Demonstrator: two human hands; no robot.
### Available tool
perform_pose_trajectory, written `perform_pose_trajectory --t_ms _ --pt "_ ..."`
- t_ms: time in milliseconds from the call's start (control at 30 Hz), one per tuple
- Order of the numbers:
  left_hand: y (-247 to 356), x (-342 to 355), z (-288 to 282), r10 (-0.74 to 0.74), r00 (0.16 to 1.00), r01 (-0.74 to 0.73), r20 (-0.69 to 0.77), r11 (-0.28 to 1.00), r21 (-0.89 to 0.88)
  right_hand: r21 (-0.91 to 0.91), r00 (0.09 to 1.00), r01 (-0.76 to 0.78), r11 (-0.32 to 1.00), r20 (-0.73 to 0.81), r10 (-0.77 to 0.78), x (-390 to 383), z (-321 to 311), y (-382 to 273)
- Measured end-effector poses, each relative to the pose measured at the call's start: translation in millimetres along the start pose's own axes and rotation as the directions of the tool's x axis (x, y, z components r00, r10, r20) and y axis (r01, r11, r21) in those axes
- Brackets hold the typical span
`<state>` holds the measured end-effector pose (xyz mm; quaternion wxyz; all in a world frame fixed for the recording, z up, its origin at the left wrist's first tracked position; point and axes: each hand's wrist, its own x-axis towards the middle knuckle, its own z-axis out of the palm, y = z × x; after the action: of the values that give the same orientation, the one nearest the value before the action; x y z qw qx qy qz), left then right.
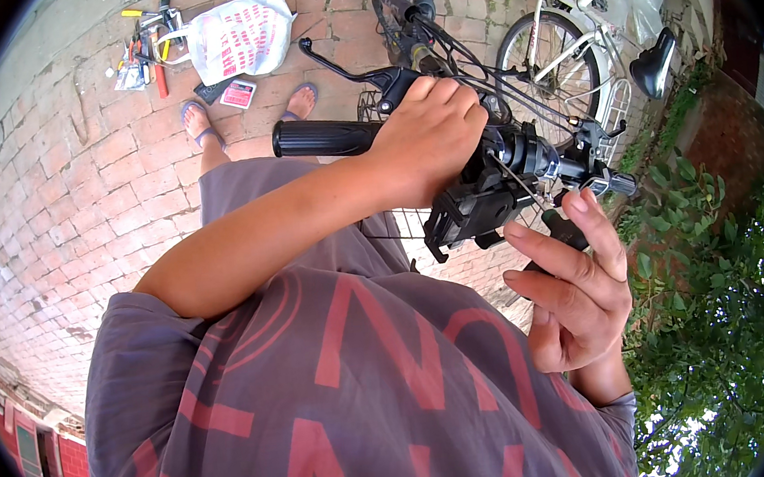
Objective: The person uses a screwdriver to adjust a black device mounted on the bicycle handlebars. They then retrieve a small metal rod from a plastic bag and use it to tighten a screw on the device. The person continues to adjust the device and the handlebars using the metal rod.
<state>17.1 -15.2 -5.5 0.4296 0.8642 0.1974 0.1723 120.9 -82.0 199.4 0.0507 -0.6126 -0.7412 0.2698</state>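
Observation:
My left hand (432, 137) is closed over the black bicycle handlebar, just inboard of the left rubber grip (326, 138) and the brake lever (342, 66). Its fingertips are hidden behind the bar. A black phone holder (476, 216) with hooked jaws sits at the bar's middle, below that hand. My right hand (580, 288) has its fingers curled around the dark handle of a screwdriver (567, 230). The thin metal shaft runs up and left to the clamp (511, 148) on the bar; the tip's exact contact cannot be made out.
A white bicycle (558, 56) with a black saddle (653, 65) stands at the far right. On the brick paving (74, 194) lie several hand tools (148, 49), a white plastic bag with red print (243, 36) and a small red-and-white box (238, 93). Leafy bushes (710, 299) line the right side.

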Motion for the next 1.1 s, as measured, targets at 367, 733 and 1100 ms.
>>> perform_pose_trajectory --t_ms 367,733,1100 --pt "-1 -2 6 0.013 1.000 -0.013 -0.003 1.000 0.014 0.051 0.984 0.012 0.999 -0.179 -0.002 -5 21 8" --pt "-5 1 -7 0.132 0.991 -0.132 -0.013 0.984 -0.117 0.782 0.428 -0.085 0.618 -0.531 0.731 -87 30 3" --pt "-28 2 -26 0.192 0.932 -0.107 0.309 0.956 -0.272 0.958 0.106 0.249 -0.141 0.118 0.987 -121 158 -22"
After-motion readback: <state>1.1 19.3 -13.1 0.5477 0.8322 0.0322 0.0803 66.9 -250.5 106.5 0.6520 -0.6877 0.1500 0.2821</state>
